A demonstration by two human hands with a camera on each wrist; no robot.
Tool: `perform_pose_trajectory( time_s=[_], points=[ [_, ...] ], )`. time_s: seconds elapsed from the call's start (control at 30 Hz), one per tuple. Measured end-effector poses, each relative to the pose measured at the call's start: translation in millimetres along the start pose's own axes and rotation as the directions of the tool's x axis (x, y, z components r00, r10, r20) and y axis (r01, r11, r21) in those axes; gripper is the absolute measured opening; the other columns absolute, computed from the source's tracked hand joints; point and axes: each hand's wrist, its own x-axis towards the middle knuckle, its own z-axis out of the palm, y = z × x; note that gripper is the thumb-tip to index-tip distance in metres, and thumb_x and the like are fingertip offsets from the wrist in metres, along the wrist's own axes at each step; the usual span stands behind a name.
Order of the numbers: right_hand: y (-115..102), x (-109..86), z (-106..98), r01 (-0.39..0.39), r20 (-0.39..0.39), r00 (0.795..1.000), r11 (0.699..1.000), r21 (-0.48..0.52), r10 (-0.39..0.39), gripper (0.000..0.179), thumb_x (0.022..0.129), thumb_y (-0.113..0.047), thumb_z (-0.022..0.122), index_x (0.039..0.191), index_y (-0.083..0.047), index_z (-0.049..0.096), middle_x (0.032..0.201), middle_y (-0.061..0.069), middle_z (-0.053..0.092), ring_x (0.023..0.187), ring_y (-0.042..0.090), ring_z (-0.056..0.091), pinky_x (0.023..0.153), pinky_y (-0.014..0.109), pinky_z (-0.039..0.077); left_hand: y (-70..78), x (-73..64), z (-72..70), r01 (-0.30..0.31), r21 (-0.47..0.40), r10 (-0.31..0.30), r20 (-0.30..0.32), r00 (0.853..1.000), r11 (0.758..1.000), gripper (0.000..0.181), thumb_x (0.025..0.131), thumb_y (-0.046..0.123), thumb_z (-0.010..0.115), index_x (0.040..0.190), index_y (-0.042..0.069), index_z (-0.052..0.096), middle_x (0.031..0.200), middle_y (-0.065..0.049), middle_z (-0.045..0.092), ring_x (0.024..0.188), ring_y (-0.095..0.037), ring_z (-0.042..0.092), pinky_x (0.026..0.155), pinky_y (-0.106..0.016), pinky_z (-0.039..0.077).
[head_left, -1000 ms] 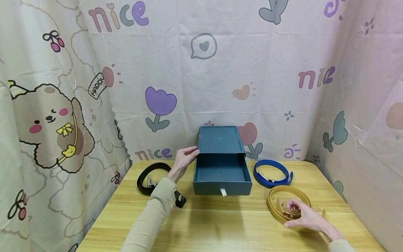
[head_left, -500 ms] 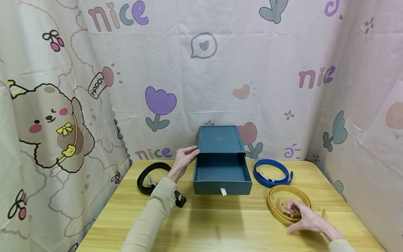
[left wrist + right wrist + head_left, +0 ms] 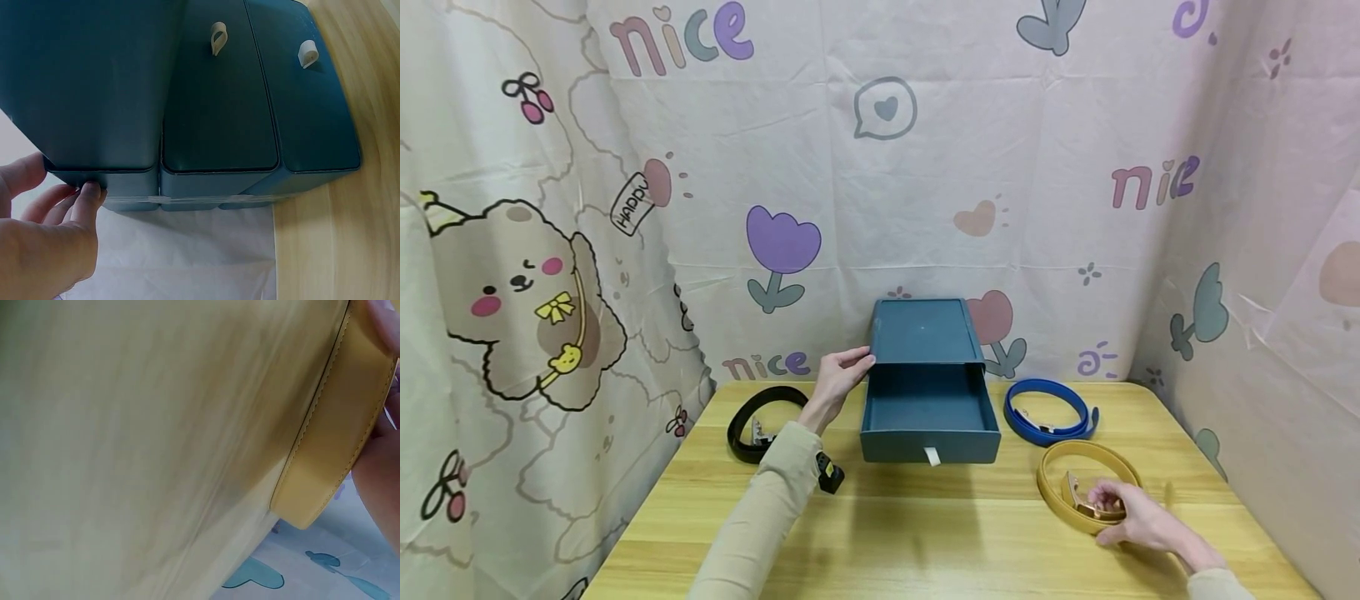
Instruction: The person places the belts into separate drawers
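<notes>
A dark teal drawer cabinet (image 3: 922, 329) stands at the back middle, its top drawer (image 3: 955, 447) pulled out with nothing in it. My left hand (image 3: 837, 387) holds the cabinet's upper left front corner; in the left wrist view its curled fingers (image 3: 90, 190) press the side. At the right lies a coiled yellow belt (image 3: 1066, 512) with a gold buckle (image 3: 1070, 492) inside the coil. My right hand (image 3: 1142, 515) pinches its near right side, fingers inside the coil and thumb outside. The right wrist view shows the stitched yellow strap (image 3: 337, 425) close up against that hand.
A coiled blue belt (image 3: 1033, 435) lies behind the yellow one. To the left is a coiled black belt (image 3: 743, 451), partly behind my left forearm. Two lower drawers (image 3: 219, 112) are pushed in. A patterned curtain (image 3: 887, 208) hangs behind the wooden table (image 3: 925, 542).
My right hand has moved slightly right, its thumb coming in against the outside of the yellow belt. The yellow coil has shifted a little. My left hand and the cabinet stay put.
</notes>
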Motion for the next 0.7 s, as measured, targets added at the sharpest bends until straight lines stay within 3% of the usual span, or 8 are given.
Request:
perform_pose_trajectory(
  time_s=[0.2, 0.4, 0.7],
  points=[
    [-1.5, 0.3, -3.3, 0.044, -0.004, 0.999, 0.999, -0.026, -0.044, 0.041, 0.064, -0.008, 0.087, 0.096, -0.009, 0.062, 0.085, -0.003, 0.061, 0.081, -0.005, 0.051, 0.064, 0.020, 0.046, 0.7, -1.8, -1.1, 0.013, -0.010, -0.013, -0.021, 1.000, 1.000, 0.040, 0.098, 0.006, 0.064, 0.135, -0.006, 0.060, 0.136, -0.027, 0.062, 0.106, -0.011, 0.068, 0.113, -0.050, 0.044],
    [2.6, -1.3, -5.4, 0.107, -0.014, 0.994, 0.994, -0.004, -0.107, 0.040, 0.063, -0.001, 0.086, 0.097, -0.007, 0.066, 0.086, 0.001, 0.067, 0.083, -0.003, 0.058, 0.066, 0.021, 0.051, 1.0, -2.1, -2.1, 0.005, 0.000, -0.005, -0.009, 1.000, 1.000, 0.041, 0.098, 0.007, 0.064, 0.137, -0.005, 0.059, 0.137, -0.027, 0.061, 0.107, -0.012, 0.068, 0.113, -0.048, 0.046],
    [4.9, -5.8, -11.4, 0.067, 0.023, 0.998, 0.997, -0.024, -0.067, 0.041, 0.062, 0.001, 0.083, 0.101, -0.004, 0.072, 0.091, -0.002, 0.072, 0.088, -0.006, 0.058, 0.071, 0.018, 0.049, 0.2, -1.6, -1.5, -0.008, -0.019, 0.008, 0.006, 1.000, 1.000, 0.041, 0.098, 0.006, 0.063, 0.136, -0.006, 0.058, 0.136, -0.029, 0.061, 0.105, -0.011, 0.068, 0.114, -0.051, 0.043]
  ],
)
